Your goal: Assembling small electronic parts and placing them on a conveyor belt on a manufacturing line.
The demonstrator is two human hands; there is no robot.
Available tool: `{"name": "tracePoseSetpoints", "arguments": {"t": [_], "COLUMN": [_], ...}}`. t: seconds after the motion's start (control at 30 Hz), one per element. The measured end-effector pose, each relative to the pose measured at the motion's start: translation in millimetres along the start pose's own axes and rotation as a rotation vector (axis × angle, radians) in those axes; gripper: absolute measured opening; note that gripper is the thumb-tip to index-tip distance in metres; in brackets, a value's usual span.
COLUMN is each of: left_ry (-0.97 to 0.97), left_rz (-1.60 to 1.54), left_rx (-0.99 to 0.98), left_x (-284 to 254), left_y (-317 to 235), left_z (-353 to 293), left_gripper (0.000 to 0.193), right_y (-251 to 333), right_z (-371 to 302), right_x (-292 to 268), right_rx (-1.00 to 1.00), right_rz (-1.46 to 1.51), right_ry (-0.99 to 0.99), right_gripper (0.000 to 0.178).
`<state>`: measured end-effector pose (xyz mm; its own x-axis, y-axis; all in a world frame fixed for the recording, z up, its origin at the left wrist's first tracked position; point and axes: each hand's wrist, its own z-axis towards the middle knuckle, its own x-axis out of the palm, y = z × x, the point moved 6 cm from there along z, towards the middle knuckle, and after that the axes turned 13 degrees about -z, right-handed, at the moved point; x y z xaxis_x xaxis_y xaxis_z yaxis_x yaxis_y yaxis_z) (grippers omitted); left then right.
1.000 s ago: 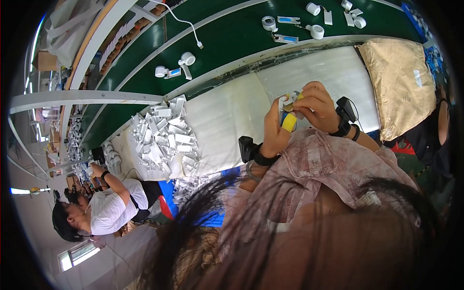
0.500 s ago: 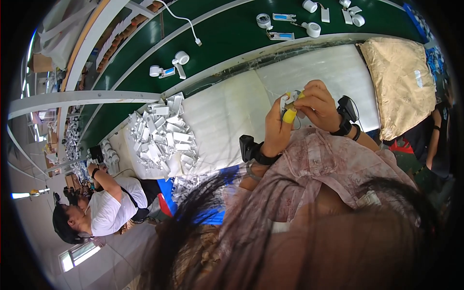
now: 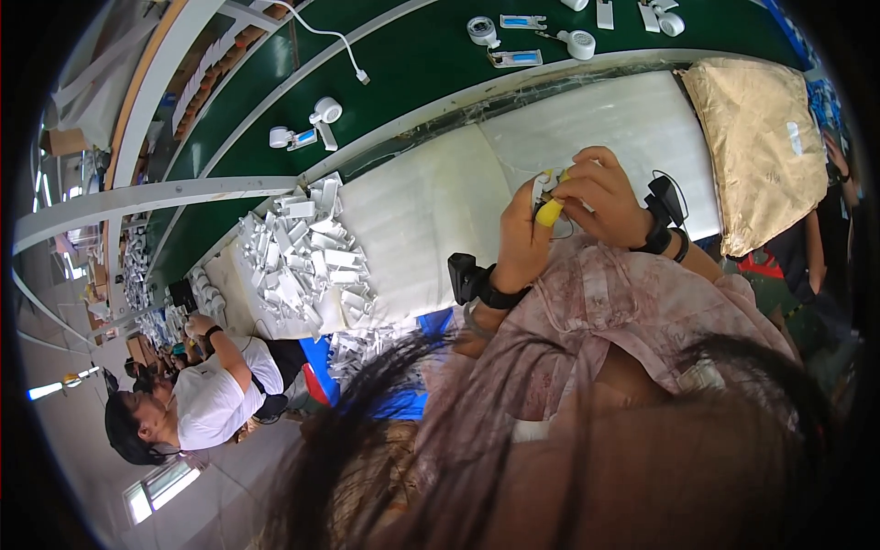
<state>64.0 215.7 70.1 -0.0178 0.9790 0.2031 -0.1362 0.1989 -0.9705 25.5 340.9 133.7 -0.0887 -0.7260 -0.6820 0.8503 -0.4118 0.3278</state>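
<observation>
My left hand (image 3: 522,246) and my right hand (image 3: 607,203) meet above the pale covered work surface (image 3: 426,215). Between them is a small white plastic part (image 3: 540,189), mostly covered by fingers. The left fingers and thumb close round it from the left, and a yellow cover (image 3: 549,213) sits on the thumb tip. From the right, my right hand's thumb and fingertips pinch at the same spot; yellow shows at a fingertip there too. What exactly the right fingertips grip is hidden. A thin dark wire seems to hang below the hands.
Loose white plastic housings (image 3: 298,257) lie heaped to the left. Beyond, a green conveyor belt (image 3: 403,69) carries white lamp-like assemblies (image 3: 580,44) and a white cable (image 3: 325,35). A brown paper-like sheet (image 3: 756,151) covers the right end. A co-worker (image 3: 215,403) sits at left.
My hands stay together around the white part, with the fingers slightly shifted. The whole view has tilted a little. The co-worker's arm at the left has moved.
</observation>
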Motion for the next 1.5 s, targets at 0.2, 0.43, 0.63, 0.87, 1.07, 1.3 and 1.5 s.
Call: {"name": "tracePoseSetpoints", "arguments": {"t": [0.2,0.43,0.63,0.87,1.07,1.3,1.5], "left_ry": [0.025,0.013,-0.013,-0.036,-0.023,-0.128,-0.384], "left_rz": [-0.235,-0.201,-0.152,-0.097,-0.095,-0.289,-0.089], "left_rx": [-0.223,-0.222,-0.188,-0.170,-0.221,-0.282,-0.209], "left_x": [6.0,8.0,6.7,4.5,-9.9,-89.0,-197.6], "left_y": [13.7,11.0,9.5,19.4,22.6,71.5,99.0], "left_z": [-3.4,-6.3,-7.5,-14.7,4.9,82.8,177.3], "left_gripper": [0.031,0.028,0.024,0.030,0.026,0.022,0.028], "right_y": [-7.5,-8.1,-2.1,-0.9,-20.4,-106.4,-187.0], "right_z": [-6.1,-7.2,-5.5,-9.1,-6.6,3.8,22.6], "right_x": [3.8,3.7,1.1,1.4,28.0,93.1,161.9], "right_rx": [-0.064,-0.120,-0.132,-0.096,0.030,0.325,0.291], "right_rz": [0.023,0.053,0.002,0.027,0.059,0.243,0.085], "right_ry": [0.037,0.092,0.027,0.013,0.096,0.297,0.314], "right_gripper": [0.032,0.031,0.033,0.030,0.025,0.015,0.011]}}
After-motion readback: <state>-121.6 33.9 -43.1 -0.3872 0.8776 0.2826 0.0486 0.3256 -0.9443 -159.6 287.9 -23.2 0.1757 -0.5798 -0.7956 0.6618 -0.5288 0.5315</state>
